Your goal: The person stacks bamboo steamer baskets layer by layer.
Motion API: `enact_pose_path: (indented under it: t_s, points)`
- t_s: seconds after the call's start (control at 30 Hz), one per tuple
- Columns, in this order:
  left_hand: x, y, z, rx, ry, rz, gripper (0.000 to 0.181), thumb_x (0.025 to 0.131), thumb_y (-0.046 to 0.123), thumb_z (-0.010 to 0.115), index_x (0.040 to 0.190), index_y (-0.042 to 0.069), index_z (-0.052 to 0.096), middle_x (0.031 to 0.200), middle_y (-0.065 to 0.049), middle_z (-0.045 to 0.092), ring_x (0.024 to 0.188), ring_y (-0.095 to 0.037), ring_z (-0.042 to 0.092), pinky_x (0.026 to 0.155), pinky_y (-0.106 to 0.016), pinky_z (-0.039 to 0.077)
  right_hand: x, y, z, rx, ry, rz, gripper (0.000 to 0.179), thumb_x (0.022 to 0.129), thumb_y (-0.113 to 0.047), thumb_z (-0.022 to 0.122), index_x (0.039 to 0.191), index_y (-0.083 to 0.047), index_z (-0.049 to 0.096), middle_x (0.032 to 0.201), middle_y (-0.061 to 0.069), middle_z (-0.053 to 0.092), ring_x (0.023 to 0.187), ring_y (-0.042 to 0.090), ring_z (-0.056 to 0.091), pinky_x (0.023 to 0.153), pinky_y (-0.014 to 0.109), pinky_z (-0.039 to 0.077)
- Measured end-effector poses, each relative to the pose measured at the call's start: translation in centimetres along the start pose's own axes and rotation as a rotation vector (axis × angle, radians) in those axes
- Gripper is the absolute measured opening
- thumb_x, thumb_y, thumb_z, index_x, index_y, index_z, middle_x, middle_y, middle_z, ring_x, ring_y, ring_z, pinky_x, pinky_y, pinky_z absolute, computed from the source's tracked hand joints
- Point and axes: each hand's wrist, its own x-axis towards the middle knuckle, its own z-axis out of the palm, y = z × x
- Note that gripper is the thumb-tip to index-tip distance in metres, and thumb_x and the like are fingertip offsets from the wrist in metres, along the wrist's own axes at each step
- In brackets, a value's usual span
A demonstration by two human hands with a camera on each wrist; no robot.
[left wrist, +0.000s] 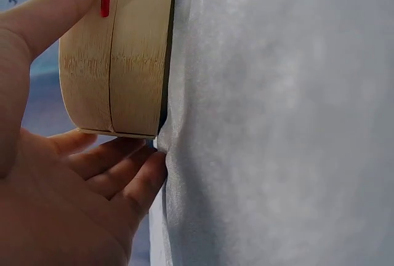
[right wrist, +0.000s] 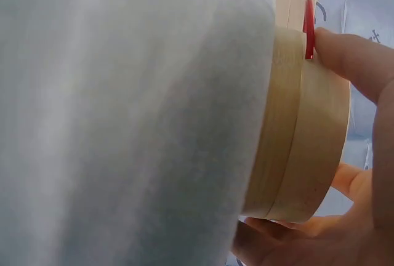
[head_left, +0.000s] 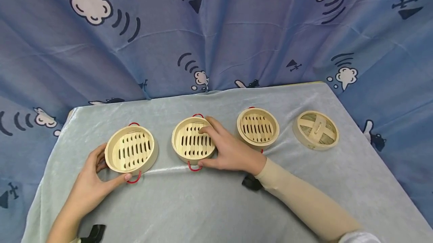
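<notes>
At the left of the head view, my left hand [head_left: 91, 183] grips a round bamboo steamer basket [head_left: 155, 152], thumb by its red front handle and fingers around its left side. The left wrist view shows this basket's wall [left wrist: 135, 56] close up, resting on the cloth. My right hand [head_left: 233, 151] holds a second steamer basket [head_left: 180, 152] around its right side. Its thumb lies near the front red handle, and one finger reaches over the rim. In the right wrist view, the second basket's wall [right wrist: 308, 130] sits between thumb and fingers. Both baskets have slatted bottoms facing up.
A third slatted steamer basket [head_left: 258, 127] stands right of my right hand. Farther right lies a bamboo steamer lid [head_left: 318, 130] with crossed strips on top. Pale grey cloth [head_left: 209, 205] covers the table, and a blue patterned curtain [head_left: 216, 47] hangs behind it.
</notes>
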Motion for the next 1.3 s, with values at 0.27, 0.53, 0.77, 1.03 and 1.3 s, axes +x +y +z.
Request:
enact_pose_path:
  t_s: [0.27,0.53,0.77,1.03,1.3]
  points:
    - [-0.1,-0.3,0.1,-0.007,0.012,0.030,0.106,0.071,0.025,0.092,0.154,0.012,0.028,0.136,-0.006,0.051,0.113,-0.007,0.048,0.090,-0.008,0.035,0.0,0.1,0.3,0.004,0.008,0.013,0.075,0.070,-0.061,0.081,0.126,-0.019,0.052,0.154,0.010,0.029,0.132,0.020,0.043,0.102,0.033,0.045]
    - [-0.2,-0.7,0.3,-0.022,0.018,0.037,0.105,0.071,0.023,0.092,0.154,0.014,0.029,0.135,-0.004,0.051,0.113,-0.007,0.049,0.090,-0.009,0.036,-0.1,0.2,0.4,-0.012,0.015,0.012,0.074,0.069,-0.063,0.081,0.126,-0.024,0.054,0.153,0.009,0.031,0.132,0.018,0.043,0.101,0.033,0.045]
    - [-0.5,-0.8,0.2,-0.020,0.010,0.021,0.104,0.073,0.024,0.091,0.156,0.020,0.028,0.135,-0.002,0.050,0.111,-0.007,0.050,0.089,-0.009,0.036,0.3,-0.1,0.6,-0.018,0.015,-0.001,0.074,0.068,-0.061,0.081,0.127,-0.025,0.054,0.152,0.006,0.033,0.131,0.015,0.043,0.101,0.032,0.045]
    - [0.0,-0.5,0.0,-0.018,-0.007,0.019,0.105,0.075,0.026,0.090,0.156,0.022,0.025,0.139,-0.002,0.049,0.114,-0.006,0.049,0.092,-0.008,0.034,0.9,-0.5,0.4,-0.041,0.018,-0.003,0.076,0.068,-0.066,0.078,0.129,-0.028,0.056,0.153,0.003,0.034,0.129,0.014,0.046,0.095,0.034,0.049]
    - [0.1,-0.4,-0.1,-0.005,-0.007,0.011,0.105,0.075,0.028,0.090,0.157,0.027,0.024,0.139,0.000,0.050,0.114,-0.004,0.049,0.092,-0.008,0.033,1.6,-1.2,-0.2,-0.036,0.033,-0.036,0.079,0.066,-0.062,0.080,0.133,-0.028,0.056,0.153,0.002,0.034,0.129,0.013,0.045,0.095,0.034,0.049]
